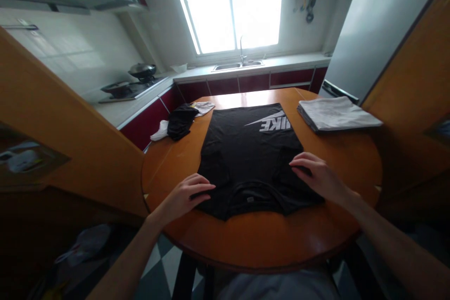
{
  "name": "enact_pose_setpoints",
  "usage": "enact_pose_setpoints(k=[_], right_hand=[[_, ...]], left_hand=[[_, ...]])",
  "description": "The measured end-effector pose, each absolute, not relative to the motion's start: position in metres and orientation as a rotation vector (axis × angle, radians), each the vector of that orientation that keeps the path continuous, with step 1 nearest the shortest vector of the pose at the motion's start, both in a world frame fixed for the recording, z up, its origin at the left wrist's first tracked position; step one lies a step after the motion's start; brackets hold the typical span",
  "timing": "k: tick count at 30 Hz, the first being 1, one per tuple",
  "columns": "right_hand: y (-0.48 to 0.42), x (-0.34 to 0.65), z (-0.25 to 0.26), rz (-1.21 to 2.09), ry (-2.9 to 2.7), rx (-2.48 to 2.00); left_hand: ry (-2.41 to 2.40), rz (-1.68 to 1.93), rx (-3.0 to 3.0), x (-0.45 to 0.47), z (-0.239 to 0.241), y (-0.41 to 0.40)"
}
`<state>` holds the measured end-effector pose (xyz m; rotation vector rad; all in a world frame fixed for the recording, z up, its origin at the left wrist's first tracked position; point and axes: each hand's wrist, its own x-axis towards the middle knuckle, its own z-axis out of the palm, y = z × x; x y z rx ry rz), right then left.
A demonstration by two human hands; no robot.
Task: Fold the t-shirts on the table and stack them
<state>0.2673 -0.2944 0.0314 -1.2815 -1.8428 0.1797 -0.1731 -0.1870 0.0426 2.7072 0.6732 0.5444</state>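
A black T-shirt point(246, 154) lies spread flat on the round wooden table point(270, 236). Its collar is at the near side and its hem at the far side. White NIKE lettering, upside down from where I stand, shows near the far right corner. My left hand point(194, 191) is over the shirt's left sleeve, fingers stretched and thumb apart, holding nothing. Over the right sleeve is my right hand point(314, 171), also open, with a gap between thumb and fingers. Whether the fingertips touch the cloth, I cannot tell.
Folded grey-white cloths point(339, 113) are stacked at the table's right. Crumpled black clothing point(182, 121) and white pieces lie at the far left edge. Wooden doors point(87, 145) flank the table. Beyond are a counter with a sink point(239, 65) and a stove with a pan point(142, 71).
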Motion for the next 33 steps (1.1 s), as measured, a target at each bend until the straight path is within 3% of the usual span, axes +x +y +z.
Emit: enact_pose_setpoints(k=[10, 19, 26, 33], right_hand=[[-0.353, 0.277, 0.016, 0.046, -2.213, -1.199], [-0.37, 0.28, 0.008, -0.224, -2.373, -1.303], [-0.371, 0.278, -0.003, -0.385, -2.252, -1.447], [-0.368, 0.279, -0.012, -0.409, -2.197, -1.398]], left_hand=[[0.609, 0.217, 3.045, -0.182, 0.046, -0.217], [0.688, 0.178, 3.139, -0.182, 0.044, -0.226], [0.89, 0.297, 3.132, -0.2, 0.037, -0.22], [0.657, 0.571, 3.038, -0.219, 0.022, -0.2]])
